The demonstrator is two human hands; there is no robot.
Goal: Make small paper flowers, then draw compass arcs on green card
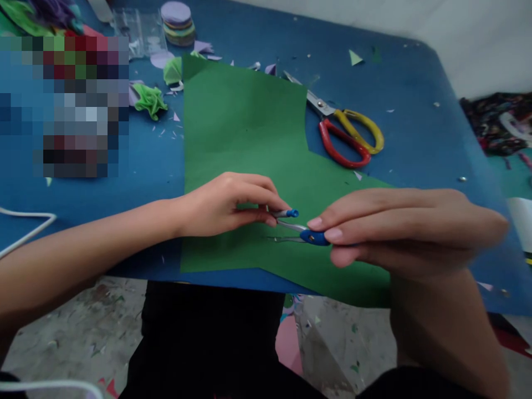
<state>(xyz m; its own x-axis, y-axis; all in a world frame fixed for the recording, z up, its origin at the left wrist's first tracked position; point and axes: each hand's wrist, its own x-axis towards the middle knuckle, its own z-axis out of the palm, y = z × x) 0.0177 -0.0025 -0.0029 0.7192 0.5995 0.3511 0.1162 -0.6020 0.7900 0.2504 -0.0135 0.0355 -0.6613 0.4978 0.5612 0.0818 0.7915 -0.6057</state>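
A drawing compass (313, 237) with a blue hinge and thin metal legs hovers over a sheet of green paper (245, 122). My right hand (407, 227) pinches it near the blue hinge with the fingertips. On the other side, my left hand (233, 200) is closed on a slim pencil or pen (291, 213) with a blue end, beside one leg of the compass. The fingers of my left hand partly hide where the pencil or pen meets that leg. The other leg points left, free of the hand.
Scissors (326, 108) with one red and one yellow handle lie against the paper's right edge. Green paper flowers (150, 101), a stack of paper circles (178, 22) and clear plastic cups (139, 33) stand at the back left. A white cable (31, 233) runs at the left; scraps litter the blue table (411, 88).
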